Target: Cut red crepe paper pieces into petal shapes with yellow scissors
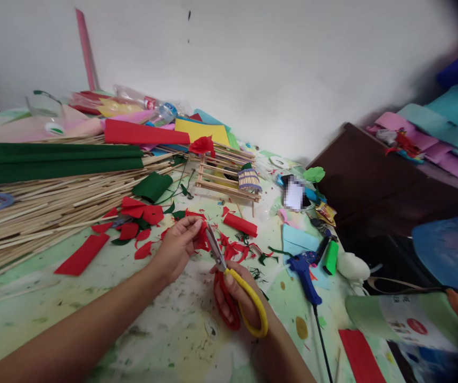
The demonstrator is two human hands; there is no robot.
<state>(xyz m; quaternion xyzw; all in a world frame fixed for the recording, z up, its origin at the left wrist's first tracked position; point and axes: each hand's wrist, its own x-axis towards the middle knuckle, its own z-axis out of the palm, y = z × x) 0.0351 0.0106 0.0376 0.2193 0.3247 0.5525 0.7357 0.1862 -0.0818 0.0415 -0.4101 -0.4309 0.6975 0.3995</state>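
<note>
The left hand (176,244) pinches 1 red paper piece (202,234) at its fingertips, over the table (152,324). The right hand (234,288) grips the scissors (217,252), farther from the paper, blades slanting forward-left, tips just beside it.

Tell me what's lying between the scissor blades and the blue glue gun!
Little red scraps and dark green scraps lie between the scissor blades and the blue glue gun, as the head view shows.
</note>
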